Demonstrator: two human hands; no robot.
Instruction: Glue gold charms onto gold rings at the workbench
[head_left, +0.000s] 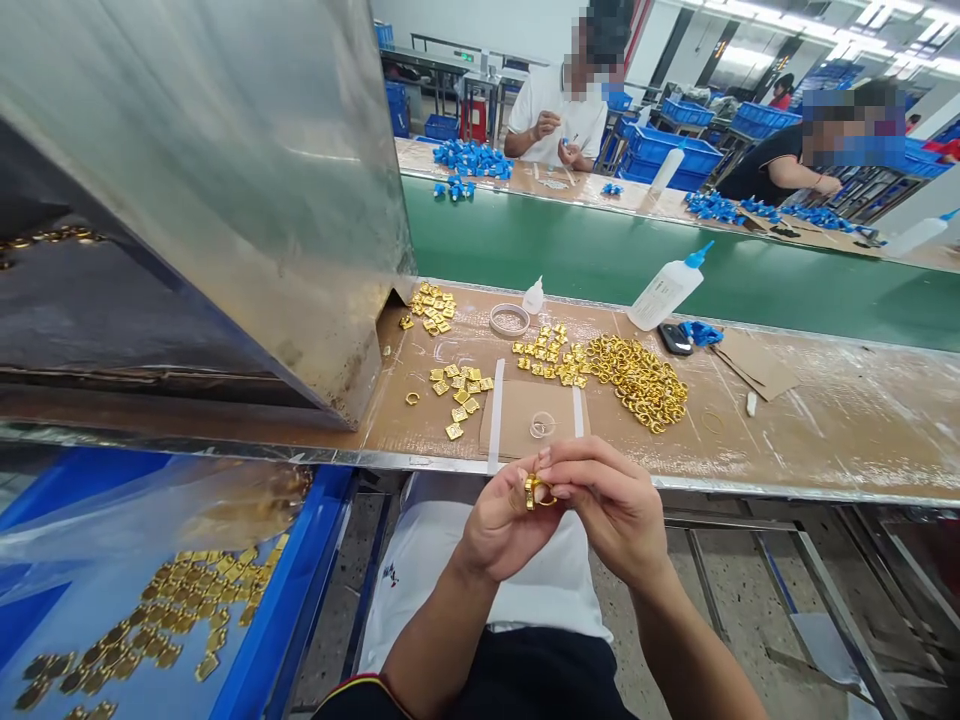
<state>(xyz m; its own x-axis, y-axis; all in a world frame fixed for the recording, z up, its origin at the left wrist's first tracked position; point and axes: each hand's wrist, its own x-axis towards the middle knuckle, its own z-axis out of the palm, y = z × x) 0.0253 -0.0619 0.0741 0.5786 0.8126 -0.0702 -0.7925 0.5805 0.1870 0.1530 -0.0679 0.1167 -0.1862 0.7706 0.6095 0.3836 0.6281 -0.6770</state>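
Observation:
Both my hands meet just below the bench's front edge, pinching one small gold metal piece between the fingertips. My left hand grips it from the left, my right hand from the right. On the brown bench top above them lie a heap of gold rings, a scatter of gold square plates, a smaller group of plates and another group by the metal chute. A small clear ring rests on a cardboard square.
A large steel chute fills the left. A blue bin with gold plates under plastic sits at lower left. A glue bottle, tape roll and small bottle stand near the green conveyor. Two people work across it.

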